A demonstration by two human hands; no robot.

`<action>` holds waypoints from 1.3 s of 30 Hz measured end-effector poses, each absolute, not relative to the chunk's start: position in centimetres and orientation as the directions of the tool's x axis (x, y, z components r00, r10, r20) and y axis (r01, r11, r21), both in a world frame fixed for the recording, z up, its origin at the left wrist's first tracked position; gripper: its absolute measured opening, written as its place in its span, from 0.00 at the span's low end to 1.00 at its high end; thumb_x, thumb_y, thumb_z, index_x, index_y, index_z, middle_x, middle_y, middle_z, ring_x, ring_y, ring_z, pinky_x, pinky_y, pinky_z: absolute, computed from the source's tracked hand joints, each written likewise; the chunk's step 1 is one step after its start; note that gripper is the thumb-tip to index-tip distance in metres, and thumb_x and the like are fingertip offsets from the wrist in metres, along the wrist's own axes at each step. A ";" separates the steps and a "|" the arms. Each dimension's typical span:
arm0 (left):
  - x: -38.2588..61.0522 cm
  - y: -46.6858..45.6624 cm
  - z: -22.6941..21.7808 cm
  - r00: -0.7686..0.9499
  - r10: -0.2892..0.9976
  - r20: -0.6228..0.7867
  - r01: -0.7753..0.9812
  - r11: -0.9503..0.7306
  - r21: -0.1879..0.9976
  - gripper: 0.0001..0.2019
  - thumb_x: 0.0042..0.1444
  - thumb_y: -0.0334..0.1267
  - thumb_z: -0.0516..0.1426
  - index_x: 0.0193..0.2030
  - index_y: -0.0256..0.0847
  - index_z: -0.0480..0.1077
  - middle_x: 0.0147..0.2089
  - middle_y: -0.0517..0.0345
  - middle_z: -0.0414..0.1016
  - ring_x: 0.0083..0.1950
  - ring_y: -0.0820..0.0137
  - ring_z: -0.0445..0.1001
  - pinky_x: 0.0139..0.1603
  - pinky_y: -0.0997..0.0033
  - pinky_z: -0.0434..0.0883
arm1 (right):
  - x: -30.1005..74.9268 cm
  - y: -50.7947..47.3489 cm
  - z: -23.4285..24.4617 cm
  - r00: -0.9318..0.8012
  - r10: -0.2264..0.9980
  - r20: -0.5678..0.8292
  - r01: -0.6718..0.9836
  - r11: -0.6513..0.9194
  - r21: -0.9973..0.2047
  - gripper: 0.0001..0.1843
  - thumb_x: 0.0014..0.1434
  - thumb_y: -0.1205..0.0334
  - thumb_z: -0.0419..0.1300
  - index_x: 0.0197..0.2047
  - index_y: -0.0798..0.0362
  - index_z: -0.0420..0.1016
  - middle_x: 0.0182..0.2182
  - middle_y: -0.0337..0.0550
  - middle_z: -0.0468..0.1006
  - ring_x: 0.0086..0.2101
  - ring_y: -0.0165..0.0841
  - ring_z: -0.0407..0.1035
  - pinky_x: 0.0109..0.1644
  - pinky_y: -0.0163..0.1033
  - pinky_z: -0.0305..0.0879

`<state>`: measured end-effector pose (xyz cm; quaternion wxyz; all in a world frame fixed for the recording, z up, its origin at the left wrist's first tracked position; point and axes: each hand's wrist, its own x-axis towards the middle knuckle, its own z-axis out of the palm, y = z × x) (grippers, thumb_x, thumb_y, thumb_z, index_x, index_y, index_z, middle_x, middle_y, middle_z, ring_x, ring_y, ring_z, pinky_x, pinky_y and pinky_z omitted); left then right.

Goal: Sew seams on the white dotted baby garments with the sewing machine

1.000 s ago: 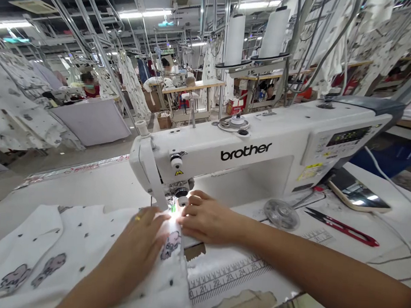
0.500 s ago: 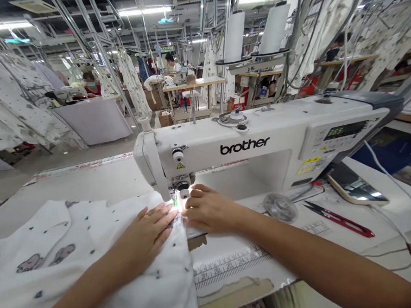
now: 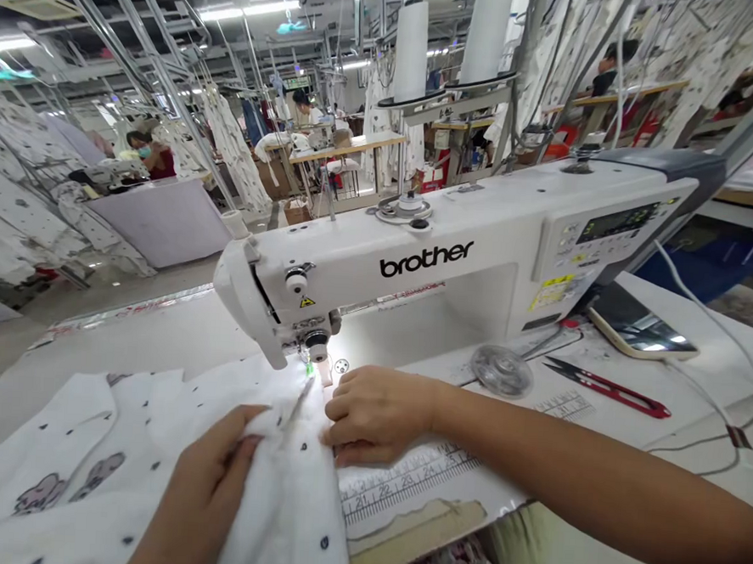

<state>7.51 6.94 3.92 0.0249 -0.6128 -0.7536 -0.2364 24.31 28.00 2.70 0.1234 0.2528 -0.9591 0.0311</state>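
head | left hand [image 3: 201,492] bunches fabric [image 3: 280,489] | right hand [image 3: 374,418] on it | needle area [image 3: 311,365] unclear

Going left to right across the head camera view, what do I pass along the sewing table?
Left hand → right hand → clear round disc → red-handled thread snips

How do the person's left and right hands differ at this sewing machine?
The left hand gathers a fold of the white printed fabric, while the right hand lies palm down with its fingertips at the fabric's edge. The left hand sits lower and farther from the needle area, while the right hand is close beside it. Both hands are bare and touch the same fabric.
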 end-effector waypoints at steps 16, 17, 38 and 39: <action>7.9 9.8 2.1 0.161 0.949 0.271 0.971 -0.202 0.130 0.16 0.61 0.28 0.47 0.52 0.42 0.67 0.56 0.50 0.76 0.57 0.62 0.74 0.66 0.52 0.65 | 24.1 28.0 2.4 -0.888 -0.372 0.270 -0.385 0.923 0.003 0.14 0.68 0.55 0.55 0.32 0.52 0.73 0.27 0.36 0.73 0.26 0.31 0.60 0.35 0.40 0.55; 7.7 10.2 2.5 0.148 0.958 0.246 0.968 -0.191 0.163 0.15 0.63 0.28 0.46 0.51 0.42 0.68 0.57 0.49 0.75 0.57 0.61 0.74 0.66 0.51 0.65 | 24.0 28.0 2.5 -0.900 -0.343 0.270 -0.355 0.935 0.001 0.13 0.68 0.56 0.55 0.33 0.52 0.73 0.28 0.36 0.73 0.26 0.31 0.61 0.35 0.40 0.54; 7.1 10.9 5.1 -0.436 0.881 0.183 0.757 0.248 0.605 0.07 0.59 0.39 0.48 0.30 0.44 0.61 0.26 0.64 0.67 0.30 0.68 0.69 0.30 0.72 0.67 | 23.9 27.7 2.3 -0.945 -0.080 0.316 -0.170 0.948 -0.270 0.18 0.66 0.52 0.60 0.52 0.55 0.74 0.41 0.45 0.76 0.44 0.37 0.66 0.57 0.43 0.55; 7.2 11.0 5.0 -0.431 0.883 0.185 0.760 0.245 0.602 0.07 0.58 0.41 0.50 0.30 0.44 0.62 0.27 0.65 0.67 0.30 0.68 0.69 0.30 0.71 0.67 | 23.7 27.5 2.2 -0.950 -0.028 0.309 -0.131 0.940 -0.315 0.21 0.64 0.51 0.61 0.55 0.56 0.73 0.44 0.47 0.76 0.46 0.38 0.66 0.58 0.44 0.55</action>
